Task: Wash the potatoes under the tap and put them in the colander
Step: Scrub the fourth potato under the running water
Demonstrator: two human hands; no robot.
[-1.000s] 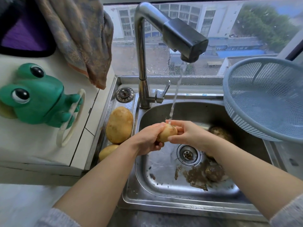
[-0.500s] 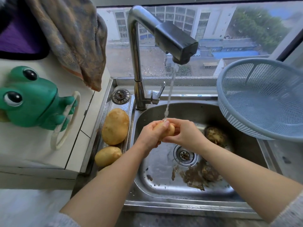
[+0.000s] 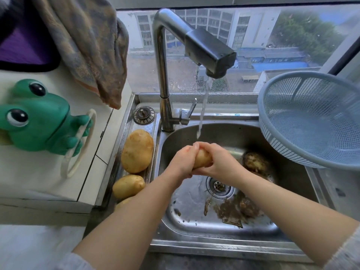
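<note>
Under the running tap (image 3: 194,41), over the steel sink (image 3: 224,248), the left hand (image 3: 183,160) and right hand (image 3: 220,162) both clasp one small potato (image 3: 201,158) between them, fingertips meeting on top. Two dirty potatoes (image 3: 255,161) lie in the basin beside the drain. Clean ones (image 3: 137,151) rest on the left ledge. The blue colander (image 3: 311,117) sits at the right rim. Compared with half a second ago, the hands have closed further round the potato, hiding more of it.
</note>
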